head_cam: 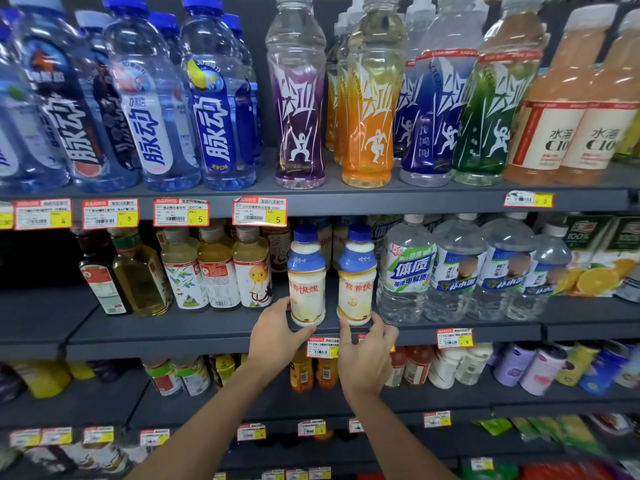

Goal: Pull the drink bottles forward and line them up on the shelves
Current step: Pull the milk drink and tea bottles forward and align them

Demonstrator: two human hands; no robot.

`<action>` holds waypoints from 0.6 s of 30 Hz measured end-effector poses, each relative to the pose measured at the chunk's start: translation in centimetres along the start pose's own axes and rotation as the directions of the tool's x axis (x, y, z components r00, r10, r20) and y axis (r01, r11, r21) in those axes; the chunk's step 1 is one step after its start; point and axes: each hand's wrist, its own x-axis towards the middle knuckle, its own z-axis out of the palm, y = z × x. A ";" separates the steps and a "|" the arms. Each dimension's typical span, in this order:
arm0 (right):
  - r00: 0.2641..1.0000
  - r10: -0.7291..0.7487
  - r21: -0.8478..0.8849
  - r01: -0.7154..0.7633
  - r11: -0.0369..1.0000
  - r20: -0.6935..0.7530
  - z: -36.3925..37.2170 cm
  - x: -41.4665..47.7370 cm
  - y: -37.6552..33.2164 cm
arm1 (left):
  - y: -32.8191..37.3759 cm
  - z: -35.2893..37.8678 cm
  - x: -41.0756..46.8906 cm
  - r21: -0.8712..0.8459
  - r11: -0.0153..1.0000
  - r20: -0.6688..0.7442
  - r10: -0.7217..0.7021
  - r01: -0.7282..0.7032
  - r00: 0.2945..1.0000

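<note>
At shelf edge (pixel 156 341): left bottle (pixel 307 282) held by left hand (pixel 277 336), right bottle (pixel 356 285) by right hand (pixel 369 355). Pull-forward judged in hand; next, alignment flush with edge needed.

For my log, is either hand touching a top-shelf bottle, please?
No, the left hand holds the left white bottle, the right hand the right white bottle, on the middle shelf.

Two blue-capped milk bottles (pixel 307 292) (pixel 356 294) and two hands (pixel 277 337) (pixel 367 358).
</note>
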 end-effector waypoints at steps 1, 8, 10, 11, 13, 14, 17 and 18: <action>1.000 -0.001 -0.004 0.001 1.000 -0.003 0.0 0.0 0.0 | 0.2 0.1 0.0 0.000 1.000 -0.001 0.000 0.000 1.000; 1.000 0.017 -0.074 -0.016 0.997 0.009 0.2 0.3 -0.2 | 0.8 0.6 0.0 0.016 1.000 -0.014 -0.017 0.017 1.000; 1.000 0.026 -0.098 -0.024 0.995 0.012 0.3 0.3 -0.3 | 0.9 0.7 0.0 0.019 1.000 -0.016 -0.022 0.022 1.000; 1.000 0.029 -0.100 -0.028 0.995 0.009 0.3 0.3 -0.4 | 0.9 0.7 0.0 0.021 0.999 -0.016 -0.023 0.024 1.000; 0.999 0.035 -0.084 -0.035 0.996 0.007 0.4 0.3 -0.4 | 0.9 0.7 0.0 0.023 0.999 -0.019 -0.023 0.023 1.000; 0.999 0.036 -0.076 -0.035 0.997 0.006 0.4 0.3 -0.4 | 0.9 0.7 0.0 0.025 0.999 -0.021 -0.024 0.024 1.000; 1.000 0.028 -0.059 -0.028 0.998 -0.001 0.4 0.1 -0.3 | 0.9 0.8 -0.1 0.031 0.999 -0.017 -0.037 0.038 0.999; 1.000 0.023 -0.051 -0.023 0.998 -0.003 0.3 0.1 -0.3 | 0.9 0.8 -0.1 0.030 0.999 -0.014 -0.038 0.039 0.999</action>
